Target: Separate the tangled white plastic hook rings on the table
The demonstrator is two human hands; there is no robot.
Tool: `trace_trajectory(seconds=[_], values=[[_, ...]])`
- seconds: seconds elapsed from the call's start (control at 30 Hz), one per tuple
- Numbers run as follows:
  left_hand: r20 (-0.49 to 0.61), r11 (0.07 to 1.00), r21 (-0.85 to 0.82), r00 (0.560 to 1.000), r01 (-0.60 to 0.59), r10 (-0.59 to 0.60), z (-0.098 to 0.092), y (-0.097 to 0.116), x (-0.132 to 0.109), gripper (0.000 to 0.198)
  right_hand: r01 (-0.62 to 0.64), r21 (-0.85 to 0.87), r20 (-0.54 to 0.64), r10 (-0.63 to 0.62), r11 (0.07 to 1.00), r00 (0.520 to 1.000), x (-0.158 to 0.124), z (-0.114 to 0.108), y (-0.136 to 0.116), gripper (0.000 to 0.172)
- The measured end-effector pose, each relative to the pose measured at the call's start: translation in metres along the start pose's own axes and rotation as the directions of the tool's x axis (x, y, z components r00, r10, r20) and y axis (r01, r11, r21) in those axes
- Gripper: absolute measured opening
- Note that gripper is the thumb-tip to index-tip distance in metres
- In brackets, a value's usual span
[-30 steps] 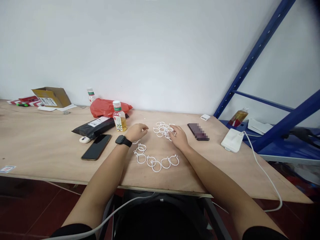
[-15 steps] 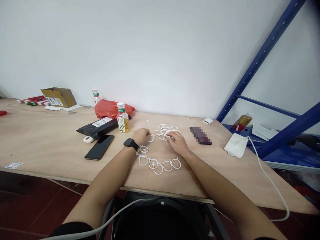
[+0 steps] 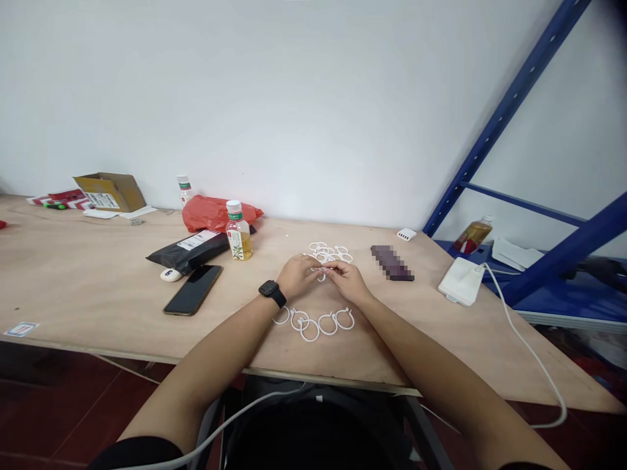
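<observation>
My left hand [image 3: 296, 275], with a black watch [image 3: 269, 289] on its wrist, and my right hand [image 3: 349, 281] meet fingertip to fingertip over the table. Both pinch one white plastic ring [image 3: 322, 277], of which only the lower part shows below the fingers. Just behind the hands lies a loose pile of white rings [image 3: 343, 250], partly covered by the fingers. Closer to the table's front edge, several more white rings [image 3: 309, 331] form a curved row, some overlapping. The left forearm hides that row's left end.
On the left are a phone [image 3: 192, 290], a white oval case [image 3: 170, 275], a black parcel [image 3: 183, 254], a drink bottle [image 3: 238, 235] and a red bag [image 3: 210, 212]. A covered dark slab [image 3: 392, 263], a white charger [image 3: 460, 281] with cable and a blue rack [image 3: 509, 117] stand right.
My left hand has moved right, from beside a single ring to meet my right hand. The fingers of both hands now come together on a ring.
</observation>
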State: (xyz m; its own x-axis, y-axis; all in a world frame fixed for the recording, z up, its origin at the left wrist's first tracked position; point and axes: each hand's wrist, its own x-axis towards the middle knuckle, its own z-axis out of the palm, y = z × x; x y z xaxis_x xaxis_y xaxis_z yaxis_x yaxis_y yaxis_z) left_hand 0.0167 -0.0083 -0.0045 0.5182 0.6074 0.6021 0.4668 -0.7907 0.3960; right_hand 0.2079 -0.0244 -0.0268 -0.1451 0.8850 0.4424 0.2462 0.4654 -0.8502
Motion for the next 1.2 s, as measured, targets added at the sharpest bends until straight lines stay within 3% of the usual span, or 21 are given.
trace_trajectory(seconds=[0.17,0.27,0.37,0.43,0.5,0.6,0.7,0.8,0.87,0.9,1.03,1.07,1.2], values=[[-0.009,0.993,-0.074,0.996,0.093,-0.094,0.007,-0.003,-0.002,0.023,0.036,-0.123,-0.018,-0.039,0.992,0.999,-0.001,-0.001,-0.006,0.019],[-0.038,0.988,-0.126,0.995,0.09,-0.095,0.007,-0.003,-0.001,0.024,0.089,-0.225,-0.024,-0.096,0.97,0.995,-0.001,-0.001,-0.011,0.014],[-0.034,0.997,-0.062,0.998,0.043,-0.045,-0.008,-0.005,0.002,0.025,0.139,-0.313,-0.035,-0.158,0.939,0.987,0.0,-0.003,-0.017,0.013],[0.074,0.996,0.033,0.994,0.077,-0.079,-0.027,-0.01,0.004,0.026,0.146,-0.35,-0.069,-0.181,0.925,0.981,-0.001,-0.006,-0.018,0.013],[0.206,0.974,0.106,0.954,0.2,-0.218,-0.05,-0.019,0.003,0.028,0.155,-0.378,-0.112,-0.211,0.913,0.971,0.0,-0.009,-0.017,0.015],[0.365,0.902,0.217,0.826,0.373,-0.429,-0.075,-0.036,-0.003,0.031,0.179,-0.435,-0.158,-0.271,0.882,0.95,0.004,-0.014,-0.008,0.018],[0.475,0.857,0.261,0.713,0.445,-0.515,-0.081,-0.048,-0.01,0.034,0.15,-0.523,-0.155,-0.267,0.839,0.951,0.01,-0.017,0.007,0.023],[0.536,0.851,0.267,0.664,0.453,-0.522,-0.074,-0.051,-0.012,0.018,0.136,-0.581,-0.111,-0.244,0.802,0.963,0.012,-0.016,0.015,0.023],[0.54,0.862,0.278,0.673,0.424,-0.505,-0.068,-0.049,-0.011,0.007,0.162,-0.585,-0.073,-0.25,0.795,0.965,0.01,-0.015,0.014,0.019],[0.521,0.872,0.284,0.699,0.399,-0.489,-0.065,-0.047,-0.009,0.005,0.182,-0.579,-0.052,-0.258,0.795,0.965,0.008,-0.013,0.011,0.018],[0.303,0.921,0.242,0.878,0.306,-0.371,-0.05,-0.03,-0.002,0.014,0.261,-0.533,0.019,-0.297,0.805,0.955,0.0,-0.006,-0.006,0.015],[0.243,0.929,0.208,0.904,0.306,-0.352,-0.045,-0.024,-0.001,0.017,0.279,-0.517,0.039,-0.304,0.809,0.952,-0.001,-0.004,-0.01,0.016],[0.108,0.956,0.015,0.95,0.294,-0.294,-0.021,-0.002,0.001,0.021,0.357,-0.474,0.149,-0.326,0.805,0.934,-0.004,0.004,-0.018,0.023]])
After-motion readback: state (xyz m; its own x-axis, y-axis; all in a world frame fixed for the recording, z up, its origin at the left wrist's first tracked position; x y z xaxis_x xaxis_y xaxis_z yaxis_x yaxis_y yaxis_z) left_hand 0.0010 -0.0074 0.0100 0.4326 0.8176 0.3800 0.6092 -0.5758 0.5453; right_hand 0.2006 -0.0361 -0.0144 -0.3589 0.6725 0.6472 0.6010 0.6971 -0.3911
